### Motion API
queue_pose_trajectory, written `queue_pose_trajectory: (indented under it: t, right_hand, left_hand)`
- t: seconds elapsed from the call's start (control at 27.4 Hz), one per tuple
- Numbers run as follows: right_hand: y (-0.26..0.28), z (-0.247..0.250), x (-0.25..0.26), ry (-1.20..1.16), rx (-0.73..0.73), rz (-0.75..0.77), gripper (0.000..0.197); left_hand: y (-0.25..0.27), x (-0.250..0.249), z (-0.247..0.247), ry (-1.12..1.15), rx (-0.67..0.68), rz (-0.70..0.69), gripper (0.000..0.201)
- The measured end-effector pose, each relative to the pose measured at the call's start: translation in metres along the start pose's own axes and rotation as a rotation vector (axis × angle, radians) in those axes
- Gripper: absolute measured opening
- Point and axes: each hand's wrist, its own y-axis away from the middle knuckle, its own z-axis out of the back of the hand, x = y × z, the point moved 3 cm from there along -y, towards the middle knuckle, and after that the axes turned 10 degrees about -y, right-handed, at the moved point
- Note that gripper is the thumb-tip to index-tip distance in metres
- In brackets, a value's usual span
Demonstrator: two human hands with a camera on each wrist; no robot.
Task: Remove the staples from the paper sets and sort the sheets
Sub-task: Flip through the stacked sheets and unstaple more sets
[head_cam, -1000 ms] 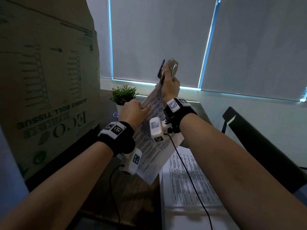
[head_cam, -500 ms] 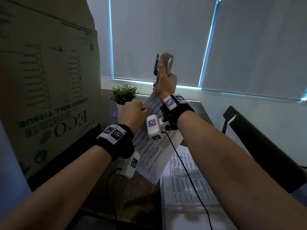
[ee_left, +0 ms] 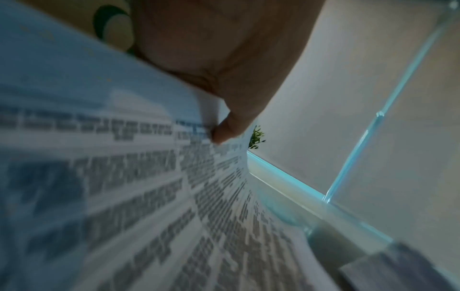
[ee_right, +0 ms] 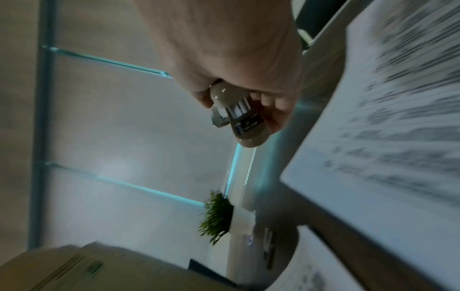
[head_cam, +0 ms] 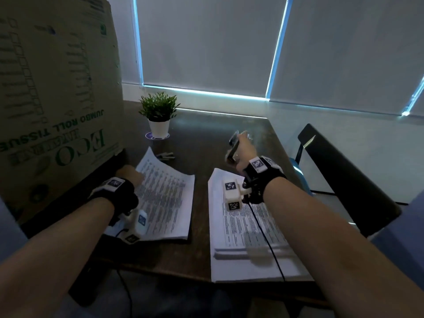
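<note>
Your left hand point(head_cam: 128, 174) sits on the bench point(head_cam: 202, 152) at the left edge of the paper set point(head_cam: 165, 198), close against the box point(head_cam: 57, 88). In the left wrist view the thumb point(ee_left: 224, 133) is curled onto the printed top sheet and pinches its edge; the far corner of that sheet curls up toward the plant point(head_cam: 159, 115). The set lies flat between the box and the stack point(head_cam: 247, 228), apart from both.

Your right hand point(head_cam: 243, 152) is raised over the far end of the stack, on the side toward the plant. Its fingers point(ee_right: 276, 104) are curled round the staple remover point(ee_right: 239, 116), gripping it, with the metal jaws pointing out past the fingertips. The head view blurs the tool, so whether its jaws are apart cannot be told there.

The stack is a thick pile of printed sheets lying right of the set, its near edge at the front edge of the bench. A small dark object point(head_cam: 165, 155) lies on the bench between the plant and the set; it is too small to identify. A dark chair point(head_cam: 339, 171) stands to the right of the bench.
</note>
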Motion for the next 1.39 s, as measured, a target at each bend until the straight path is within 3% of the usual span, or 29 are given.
queue_pose_trajectory:
  t: [0.11, 0.18, 0.26, 0.33, 0.4, 0.48, 0.55, 0.62, 0.69, 0.84, 1.02, 1.1, 1.17, 1.24, 1.32, 1.35, 1.39]
  right_hand:
    - [0.015, 0.061, -0.011, -0.158, -0.037, -0.165, 0.022]
    - [0.010, 0.089, -0.021, -0.291, -0.006, -0.214, 0.024]
    - [0.002, 0.103, -0.031, -0.415, 0.011, -0.245, 0.026]
    - [-0.005, 0.111, -0.039, -0.488, 0.044, -0.271, 0.023]
    - [-0.009, 0.119, -0.045, -0.546, 0.074, -0.292, 0.024]
    - [-0.018, 0.126, -0.050, -0.578, 0.084, -0.286, 0.026]
    - [-0.026, 0.128, -0.055, -0.604, 0.081, -0.272, 0.027]
    - [-0.029, 0.130, -0.059, -0.624, 0.087, -0.277, 0.030]
    - [-0.030, 0.134, -0.060, -0.646, 0.109, -0.288, 0.030]
    - [-0.030, 0.137, -0.062, -0.654, 0.122, -0.288, 0.037]
    - [-0.028, 0.137, -0.060, -0.660, 0.128, -0.287, 0.038]
    - [-0.025, 0.139, -0.059, -0.644, 0.125, -0.287, 0.038]
    - [-0.023, 0.140, -0.059, -0.620, 0.122, -0.278, 0.038]
    - [-0.020, 0.139, -0.059, -0.617, 0.129, -0.272, 0.038]
    - [-0.018, 0.139, -0.057, -0.632, 0.125, -0.266, 0.036]
    - [-0.016, 0.140, -0.057, -0.640, 0.132, -0.270, 0.033]
    - [-0.014, 0.140, -0.056, -0.640, 0.146, -0.277, 0.030]
  left_hand:
    - [0.004, -0.018, 0.003, -0.135, -0.111, -0.012, 0.050]
    - [0.016, -0.060, 0.001, -0.044, -0.162, -0.199, 0.052]
    - [0.037, -0.110, -0.011, 0.071, -0.023, -0.450, 0.053]
    - [0.061, -0.146, -0.029, 0.053, 0.151, -0.578, 0.056]
    - [0.087, -0.167, -0.044, -0.071, 0.221, -0.752, 0.062]
    - [0.116, -0.176, -0.057, -0.209, 0.276, -1.048, 0.062]
    - [0.143, -0.171, -0.069, -0.386, 0.428, -1.226, 0.068]
    - [0.161, -0.161, -0.079, -0.561, 0.567, -1.208, 0.089]
    - [0.170, -0.152, -0.083, -0.670, 0.625, -1.175, 0.107]
    - [0.178, -0.147, -0.079, -0.775, 0.626, -1.156, 0.115]
    - [0.204, -0.137, -0.088, -0.949, 0.323, -1.374, 0.102]
    - [0.203, -0.136, -0.084, -0.894, 0.234, -1.481, 0.086]
    - [0.197, -0.136, -0.072, -0.750, 0.234, -1.532, 0.064]
    - [0.185, -0.133, -0.060, -0.595, 0.126, -1.453, 0.051]
    - [0.168, -0.127, -0.052, -0.314, -0.011, -1.195, 0.056]
    - [0.160, -0.122, -0.052, -0.172, 0.031, -1.016, 0.064]
    - [0.155, -0.118, -0.056, -0.027, 0.175, -0.848, 0.071]
